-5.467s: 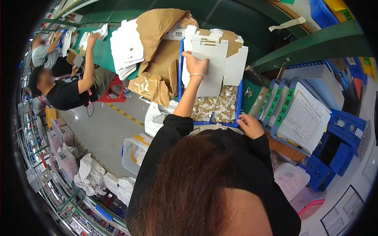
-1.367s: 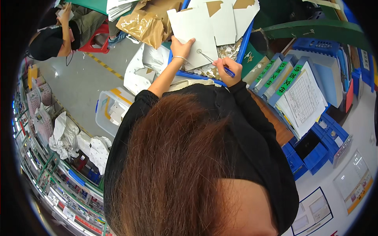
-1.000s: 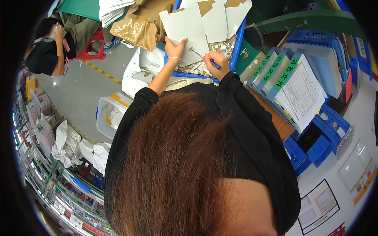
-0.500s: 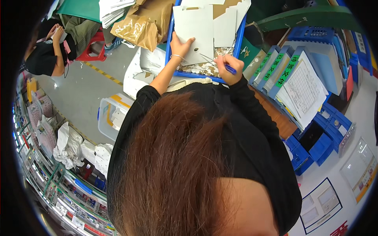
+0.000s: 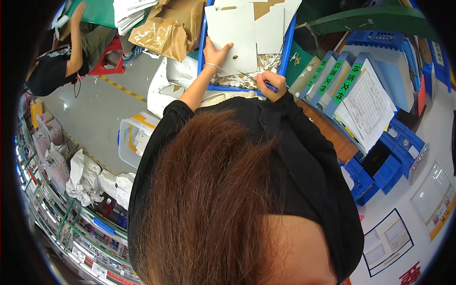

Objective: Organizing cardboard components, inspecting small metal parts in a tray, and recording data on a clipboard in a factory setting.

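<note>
White card: the flat cut sheet (image 5: 231,38) lies in the blue tray (image 5: 284,61), above a layer of white and brown scraps (image 5: 244,82), with another card (image 5: 269,34) beside it at the right.
Left fingers: the left hand (image 5: 215,53) has its thumb spread over the sheet near the left edge; whether the other fingers go under it, I cannot tell.
Right fingers: the right hand (image 5: 272,85) is closed around a slim tool with blue handle (image 5: 271,87); its metal point is near the lower edge of the sheet, contact not clear.
Weight and stiffness: probably light and rather stiff, but easy to crease at the notched top.
Where to hold: I judge the broad side edges best, away from the small round hole.
Surface: matt white, smooth-looking, perhaps a little slippery.
Textures around: the scraps look loose and irregular; the brown wrapping (image 5: 159,39) is crumpled, partly shiny.
</note>
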{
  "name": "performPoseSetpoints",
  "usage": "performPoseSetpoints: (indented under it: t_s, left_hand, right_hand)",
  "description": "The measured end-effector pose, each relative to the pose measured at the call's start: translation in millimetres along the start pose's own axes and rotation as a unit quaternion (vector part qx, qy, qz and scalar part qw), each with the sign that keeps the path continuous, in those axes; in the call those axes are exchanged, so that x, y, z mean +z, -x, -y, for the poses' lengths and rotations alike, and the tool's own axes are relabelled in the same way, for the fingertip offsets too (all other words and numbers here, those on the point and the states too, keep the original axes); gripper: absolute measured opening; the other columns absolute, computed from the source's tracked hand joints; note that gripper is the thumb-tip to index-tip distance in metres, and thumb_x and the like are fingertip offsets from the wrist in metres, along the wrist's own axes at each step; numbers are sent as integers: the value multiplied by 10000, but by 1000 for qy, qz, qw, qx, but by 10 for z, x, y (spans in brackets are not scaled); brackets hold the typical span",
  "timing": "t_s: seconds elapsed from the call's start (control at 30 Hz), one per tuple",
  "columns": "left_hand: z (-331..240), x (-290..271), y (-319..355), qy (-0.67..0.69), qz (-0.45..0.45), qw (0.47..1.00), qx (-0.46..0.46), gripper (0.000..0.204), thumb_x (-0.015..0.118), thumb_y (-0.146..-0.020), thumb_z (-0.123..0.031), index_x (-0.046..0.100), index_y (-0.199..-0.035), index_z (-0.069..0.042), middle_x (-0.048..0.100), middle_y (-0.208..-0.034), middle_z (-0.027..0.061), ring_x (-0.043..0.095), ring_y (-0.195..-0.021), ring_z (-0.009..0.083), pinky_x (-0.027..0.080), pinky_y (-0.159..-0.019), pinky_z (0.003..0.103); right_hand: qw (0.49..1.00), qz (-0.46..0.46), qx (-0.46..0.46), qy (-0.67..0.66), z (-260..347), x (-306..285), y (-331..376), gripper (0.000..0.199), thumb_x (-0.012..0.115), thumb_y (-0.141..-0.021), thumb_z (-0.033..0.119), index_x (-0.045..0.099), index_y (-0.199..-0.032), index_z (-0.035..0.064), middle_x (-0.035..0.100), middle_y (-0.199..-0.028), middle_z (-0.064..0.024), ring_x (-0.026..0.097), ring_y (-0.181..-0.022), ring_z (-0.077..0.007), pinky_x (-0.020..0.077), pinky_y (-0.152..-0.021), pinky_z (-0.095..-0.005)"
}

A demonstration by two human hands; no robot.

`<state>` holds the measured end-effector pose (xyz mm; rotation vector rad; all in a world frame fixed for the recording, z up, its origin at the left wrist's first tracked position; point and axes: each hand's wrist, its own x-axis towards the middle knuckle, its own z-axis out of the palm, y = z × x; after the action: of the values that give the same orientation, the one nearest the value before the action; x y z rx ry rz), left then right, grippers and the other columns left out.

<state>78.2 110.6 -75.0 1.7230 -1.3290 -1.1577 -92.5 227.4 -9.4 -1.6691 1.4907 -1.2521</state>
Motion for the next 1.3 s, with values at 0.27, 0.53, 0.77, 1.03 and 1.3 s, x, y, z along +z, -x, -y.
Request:
performPoseSetpoints:
  t_s: [0.27,0.53,0.77,1.03,1.3]
  left_hand:
    - [45,5,-32,0,0,1000,0,537,739,-627,-187,439,-1015,31,595,-855,214,611,-734,316,505,-683,344]
    - [-21,11,58,-12,-17,1000,22,531,741,-624,-185,440,-1009,23,594,-845,208,608,-724,316,502,-672,348]
    - [-161,-1,215,-19,-33,998,44,519,738,-626,-185,439,-997,21,590,-840,202,607,-709,315,504,-663,349]
    - [-108,-14,65,7,-20,1000,13,519,739,-631,-184,442,-994,37,589,-856,205,613,-716,296,518,-659,333]
    - [-182,-60,68,80,27,996,-41,504,737,-648,-157,455,-1008,57,593,-869,207,623,-729,260,530,-634,311]
  right_hand:
    - [1000,24,-8,12,11,43,-32,199,572,-707,-40,452,-575,48,454,-524,-44,384,-421,-174,336,-419,-263]
    - [997,47,-36,41,0,106,-100,161,545,-702,-43,462,-597,46,466,-542,-49,391,-425,-185,338,-421,-266]
    - [998,35,-39,38,-14,82,-45,164,543,-706,-38,462,-588,42,518,-555,-53,438,-434,-168,356,-425,-245]
    - [945,-143,222,-193,105,-48,51,194,561,-729,-19,470,-564,27,588,-568,-66,486,-448,-125,389,-437,-218]
    - [996,-42,70,-37,325,-227,87,156,588,-727,-17,525,-587,9,605,-587,-71,500,-464,-121,402,-450,-211]
